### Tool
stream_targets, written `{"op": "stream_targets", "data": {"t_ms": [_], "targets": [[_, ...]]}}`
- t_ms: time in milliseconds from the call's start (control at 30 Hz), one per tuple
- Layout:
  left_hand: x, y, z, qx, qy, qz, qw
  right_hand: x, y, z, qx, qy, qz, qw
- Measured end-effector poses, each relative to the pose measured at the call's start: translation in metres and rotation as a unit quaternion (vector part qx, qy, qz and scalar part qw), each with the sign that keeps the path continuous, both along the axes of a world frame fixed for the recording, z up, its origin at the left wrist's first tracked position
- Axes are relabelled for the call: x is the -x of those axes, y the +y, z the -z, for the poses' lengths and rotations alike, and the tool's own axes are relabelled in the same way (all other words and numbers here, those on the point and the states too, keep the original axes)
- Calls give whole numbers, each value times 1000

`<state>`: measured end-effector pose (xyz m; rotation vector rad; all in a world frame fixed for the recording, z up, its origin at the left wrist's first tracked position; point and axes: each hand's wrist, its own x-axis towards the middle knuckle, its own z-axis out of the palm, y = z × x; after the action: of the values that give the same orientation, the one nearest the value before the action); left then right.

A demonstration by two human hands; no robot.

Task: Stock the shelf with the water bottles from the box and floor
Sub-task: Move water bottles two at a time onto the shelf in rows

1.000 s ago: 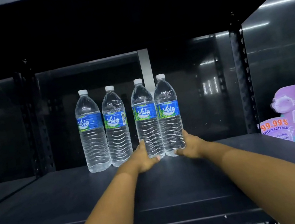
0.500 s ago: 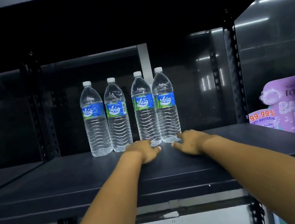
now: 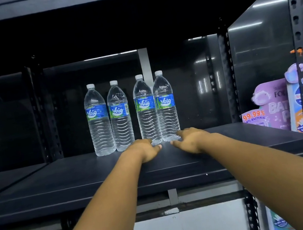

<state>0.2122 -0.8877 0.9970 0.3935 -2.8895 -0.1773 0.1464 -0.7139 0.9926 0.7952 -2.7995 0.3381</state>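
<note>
Bare L hand (image 3: 146, 150) & R hand (image 3: 190, 140) flat by bottles (image 3: 156, 112).

Both forearms bare, no sleeves; hands w/o gloves.

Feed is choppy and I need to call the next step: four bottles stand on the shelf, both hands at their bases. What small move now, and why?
Probably draw both hands back off the shelf to fetch more bottles. The four bottles stand upright in a row; the left hand and right hand lie relaxed at the right pair's bases, gripping nothing, and much of the shelf is bare.
</note>
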Motion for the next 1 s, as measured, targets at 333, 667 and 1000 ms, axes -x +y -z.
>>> {"op": "stream_targets", "data": {"t_ms": [333, 667, 1000], "targets": [[-39, 34, -2, 0, 22, -1, 1000, -43, 41, -3, 25, 2, -8, 1000], [-108, 110, 13, -32, 30, -22, 999, -106, 125, 5, 14, -18, -27, 999], [-175, 187, 60, -58, 35, -7, 998, -157, 204, 57, 7, -50, -45, 998]]}}
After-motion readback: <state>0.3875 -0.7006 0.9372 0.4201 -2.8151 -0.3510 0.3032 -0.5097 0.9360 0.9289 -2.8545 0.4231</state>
